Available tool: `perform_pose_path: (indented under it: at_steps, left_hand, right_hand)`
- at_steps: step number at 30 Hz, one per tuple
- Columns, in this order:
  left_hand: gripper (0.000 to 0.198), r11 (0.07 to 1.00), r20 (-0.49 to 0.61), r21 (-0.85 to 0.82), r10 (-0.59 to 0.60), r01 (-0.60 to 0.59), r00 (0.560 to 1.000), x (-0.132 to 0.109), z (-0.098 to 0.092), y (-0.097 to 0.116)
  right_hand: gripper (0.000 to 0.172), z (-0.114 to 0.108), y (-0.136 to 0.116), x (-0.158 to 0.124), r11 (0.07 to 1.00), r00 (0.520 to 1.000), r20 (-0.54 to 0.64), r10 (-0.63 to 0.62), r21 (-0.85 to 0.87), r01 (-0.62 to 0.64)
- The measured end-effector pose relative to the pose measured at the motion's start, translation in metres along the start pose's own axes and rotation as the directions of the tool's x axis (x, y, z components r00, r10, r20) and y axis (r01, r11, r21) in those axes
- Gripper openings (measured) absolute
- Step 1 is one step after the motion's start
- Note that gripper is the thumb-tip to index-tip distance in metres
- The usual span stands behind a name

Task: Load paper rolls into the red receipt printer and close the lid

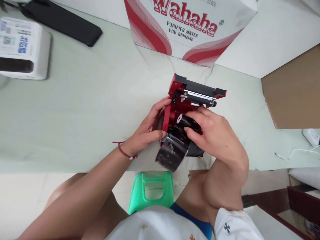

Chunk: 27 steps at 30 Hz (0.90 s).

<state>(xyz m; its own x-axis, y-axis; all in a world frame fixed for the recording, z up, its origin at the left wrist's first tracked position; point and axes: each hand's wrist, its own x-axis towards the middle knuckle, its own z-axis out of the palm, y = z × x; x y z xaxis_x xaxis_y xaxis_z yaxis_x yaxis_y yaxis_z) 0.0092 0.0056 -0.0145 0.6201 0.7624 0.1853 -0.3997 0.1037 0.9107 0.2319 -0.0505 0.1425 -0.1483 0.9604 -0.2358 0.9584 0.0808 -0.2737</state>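
Observation:
A red-and-black label printer [200, 87] lies near the front edge of the table, its lid swung up and a roller showing inside. My left hand [147, 128] grips its left side, thumb at the near corner and fingers along the red wall. With my right hand [217, 135] I hold a glossy black roll [188, 122] between thumb and fingers, at the printer's opening. The roll has a white core end facing left. From it a loose black strip [172, 153] curls down over the printer's near edge. My right hand hides the printer's right side.
A Wahaha water carton [180, 33] stands behind the printer. At the left are a white box-shaped device [41, 50] and a long black object [67, 25]. Brown cardboard [292, 90] and a white cable [297, 150] are at the right. A green stool [137, 193] stands below the table edge.

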Motion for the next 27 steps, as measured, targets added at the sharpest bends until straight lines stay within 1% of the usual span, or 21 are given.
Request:
perform_pose_path:
  at_steps: [2, 4, 7, 10, 14, 16, 22, 24, 27]
  left_hand:
    - [0.095, 1.000, -0.003, -0.005, -0.006, 0.006, 1.000, 0.000, 0.001, 0.001]
    - [0.091, 1.000, 0.003, -0.005, -0.009, 0.009, 1.000, 0.000, 0.002, 0.002]
    - [0.085, 1.000, 0.018, 0.016, 0.003, -0.003, 1.000, 0.001, 0.003, 0.005]
    - [0.083, 0.999, 0.022, 0.030, 0.012, -0.012, 1.000, 0.001, 0.003, 0.005]
    - [0.094, 1.000, 0.023, 0.027, 0.011, -0.011, 1.000, 0.001, 0.000, 0.000]
    - [0.097, 1.000, 0.026, 0.029, 0.007, -0.007, 1.000, 0.001, -0.001, -0.002]
    - [0.096, 1.000, 0.015, 0.021, 0.003, -0.003, 1.000, 0.001, -0.001, -0.003]
    - [0.096, 1.000, 0.013, 0.028, 0.005, -0.006, 1.000, 0.002, -0.001, -0.002]
    - [0.096, 1.000, 0.013, 0.019, 0.010, -0.010, 1.000, 0.002, 0.000, -0.002]
  right_hand:
    - [0.034, 0.002, -0.008, 0.005, 0.993, 0.996, 0.024, 0.085, -0.084, -0.082]
    - [0.036, 0.003, -0.014, 0.008, 0.985, 0.991, 0.050, 0.126, -0.127, -0.119]
    - [0.038, 0.004, -0.019, 0.013, 0.986, 0.991, 0.072, 0.113, -0.128, -0.103]
    - [0.039, 0.004, -0.016, 0.014, 0.992, 0.993, 0.076, 0.093, -0.091, -0.086]
    - [0.044, 0.003, -0.007, 0.011, 0.998, 0.998, 0.037, 0.053, 0.016, -0.054]
    - [0.044, 0.004, -0.004, 0.010, 0.998, 0.999, 0.006, 0.039, 0.045, -0.040]
    - [0.042, 0.014, -0.001, 0.016, 0.992, 0.992, -0.017, 0.123, 0.020, -0.123]
    - [0.040, 0.014, 0.003, 0.014, 0.994, 0.996, -0.036, 0.080, 0.073, -0.077]
    - [0.036, 0.004, 0.010, 0.000, 0.977, 0.991, -0.065, -0.114, 0.172, 0.123]
